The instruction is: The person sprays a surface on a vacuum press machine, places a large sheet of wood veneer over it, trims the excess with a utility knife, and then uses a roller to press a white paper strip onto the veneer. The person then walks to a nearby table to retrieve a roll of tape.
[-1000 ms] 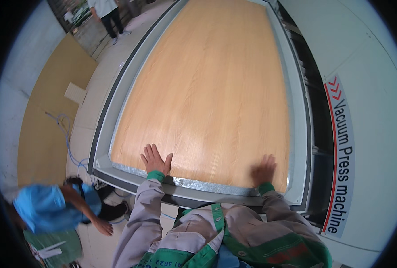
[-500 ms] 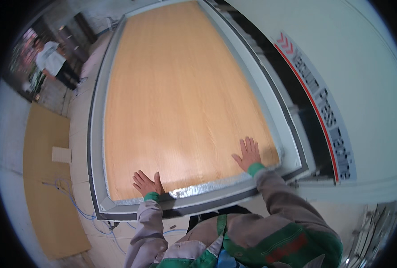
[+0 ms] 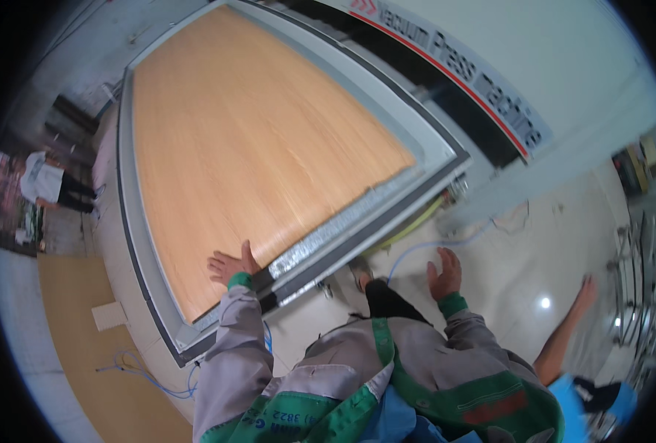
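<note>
A large sheet with a light wood-grain face (image 3: pixel 247 140) lies inside the grey frame of a long press bed, whose dark rim (image 3: pixel 372 247) runs around it. My left hand (image 3: pixel 232 266) rests flat on the sheet close to its near edge, fingers spread and holding nothing. Beside that hand, a silvery crinkled strip (image 3: pixel 320 235) shows between the sheet and the rim. Off the bed, my right hand (image 3: pixel 444 275) hangs over the tiled floor with its thumb apart from the fingers and nothing in it.
A pale machine body (image 3: pixel 586 66) rises along the bed's right side. At lower right is another person's bare arm (image 3: pixel 568 325). Someone in a white shirt (image 3: pixel 42 179) stands at far left. A brown board (image 3: pixel 70 325), blue hose (image 3: pixel 446 242) and metal rack (image 3: pixel 638 280) are around.
My right hand has lifted off the sheet and moved out over the floor. My left hand remains on the sheet. The view has turned right, bringing another person's arm into sight.
</note>
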{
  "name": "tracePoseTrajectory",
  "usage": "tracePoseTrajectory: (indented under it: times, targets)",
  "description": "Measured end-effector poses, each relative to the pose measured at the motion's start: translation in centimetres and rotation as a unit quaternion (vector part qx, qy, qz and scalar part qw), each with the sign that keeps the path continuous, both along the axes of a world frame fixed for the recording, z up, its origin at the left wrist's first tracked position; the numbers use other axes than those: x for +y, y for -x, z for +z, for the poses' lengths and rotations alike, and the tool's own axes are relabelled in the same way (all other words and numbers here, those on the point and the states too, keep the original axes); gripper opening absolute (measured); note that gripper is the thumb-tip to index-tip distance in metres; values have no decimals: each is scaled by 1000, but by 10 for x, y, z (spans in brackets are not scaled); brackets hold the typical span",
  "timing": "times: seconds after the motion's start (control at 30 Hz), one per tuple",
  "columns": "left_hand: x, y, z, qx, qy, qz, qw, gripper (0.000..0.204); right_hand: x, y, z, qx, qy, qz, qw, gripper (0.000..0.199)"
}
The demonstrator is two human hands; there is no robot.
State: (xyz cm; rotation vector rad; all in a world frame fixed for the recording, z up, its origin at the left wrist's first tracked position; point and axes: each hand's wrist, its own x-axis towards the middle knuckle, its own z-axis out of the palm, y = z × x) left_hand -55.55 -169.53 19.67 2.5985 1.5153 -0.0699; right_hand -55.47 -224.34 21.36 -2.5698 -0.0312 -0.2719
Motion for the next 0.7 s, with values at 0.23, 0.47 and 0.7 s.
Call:
tracePoseTrajectory:
  times: [0.23,0.47,0.7]
  targets:
    - [-136,26,21,-126,115,-340,925,70,-129,267,-136,398,68,-177,898,60]
    - [-289,143,-27,-175,418,-558,695,66,-132,412,-140,598,-11,-259,759,64]
    - [-208,220,-149,462,222,-657,553,88,-106,359,-60,428,-174,-303,833,63]
